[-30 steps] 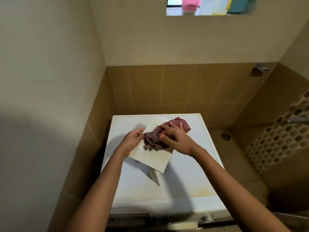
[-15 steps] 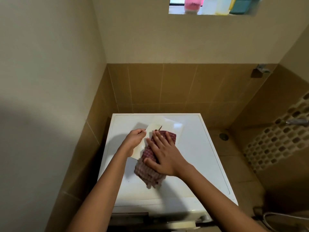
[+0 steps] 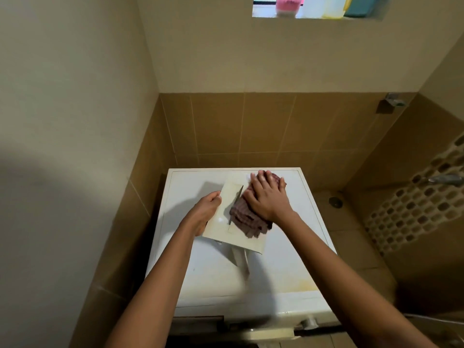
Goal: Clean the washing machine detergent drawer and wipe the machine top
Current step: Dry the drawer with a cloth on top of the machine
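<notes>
The white detergent drawer [image 3: 234, 236] is held just above the washing machine top [image 3: 200, 270], its flat pale face up. My left hand [image 3: 204, 212] grips the drawer's left edge. My right hand [image 3: 267, 195] lies flat, fingers spread, pressing a red checked cloth [image 3: 247, 218] onto the drawer's right half. The cloth bunches under the palm and hangs toward the drawer's near edge. The drawer's underside is hidden.
The machine stands in a tiled corner with a wall close on the left. To the right, a lower tiled floor holds a drain [image 3: 335, 202] and a tap [image 3: 444, 178]. A high window ledge holds a pink bottle [image 3: 287, 5]. The empty drawer slot [image 3: 198, 320] shows at the machine's front.
My right hand has slid the cloth from the drawer's near end toward the far right end. The left hand keeps its hold, and the drawer has tilted slightly.
</notes>
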The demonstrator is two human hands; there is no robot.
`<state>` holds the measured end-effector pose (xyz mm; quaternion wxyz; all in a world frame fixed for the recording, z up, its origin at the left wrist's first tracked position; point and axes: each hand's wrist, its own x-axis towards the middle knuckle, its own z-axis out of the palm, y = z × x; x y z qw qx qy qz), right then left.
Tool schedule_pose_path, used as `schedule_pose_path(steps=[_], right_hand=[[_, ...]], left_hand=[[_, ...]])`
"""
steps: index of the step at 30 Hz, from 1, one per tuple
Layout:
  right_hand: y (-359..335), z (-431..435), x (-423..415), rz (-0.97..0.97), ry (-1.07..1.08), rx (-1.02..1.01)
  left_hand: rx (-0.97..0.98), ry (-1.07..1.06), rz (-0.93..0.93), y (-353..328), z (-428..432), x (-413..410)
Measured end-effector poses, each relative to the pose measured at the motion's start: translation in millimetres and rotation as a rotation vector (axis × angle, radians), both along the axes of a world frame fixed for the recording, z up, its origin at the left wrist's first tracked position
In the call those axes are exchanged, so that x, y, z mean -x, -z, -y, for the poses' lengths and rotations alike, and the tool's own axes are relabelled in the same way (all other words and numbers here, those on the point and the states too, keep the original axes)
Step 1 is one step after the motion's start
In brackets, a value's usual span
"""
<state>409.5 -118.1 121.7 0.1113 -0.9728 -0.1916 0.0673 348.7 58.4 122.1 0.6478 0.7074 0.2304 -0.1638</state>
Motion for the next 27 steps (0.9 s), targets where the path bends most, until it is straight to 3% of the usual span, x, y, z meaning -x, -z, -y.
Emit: schedule_pose_path(steps=[4,8,11,15,19,23,27], right_hand=[[-0.4,-27.3,-36.7,-0.029,0.061,0.061],[2.7,-53.9,-33.1,0.035,-0.147,0.090],[4.6,-58.2,-18.2,0.087,-0.288,0.072],[2.0,-54.8,9.7,0.091,-0.407,0.058],[1.4,-47.6,41.9,0.071,-0.461,0.031],[0.7,-35.7,66.6,0.053,-0.605,0.002],[14.2,-21.8,74.7,0.181,-0.682,-0.129]], left_hand=[[0.098,-0.061,-0.001,3.1,1.6,-0.5],[0.206,-0.082,-0.010,3.0,2.1,3.0],[0.226,-0.212,-0.046,3.8,2.9,2.5],[0.483,-0.322,-0.131,1.5,-1.4,-1.9],[0.607,-0.374,-0.125,3.8,-3.2,-2.7],[0.584,-0.386,-0.102,9.2,-4.7,-2.3],[0.476,-0.274,-0.147,5.9,-0.6,-0.6]])
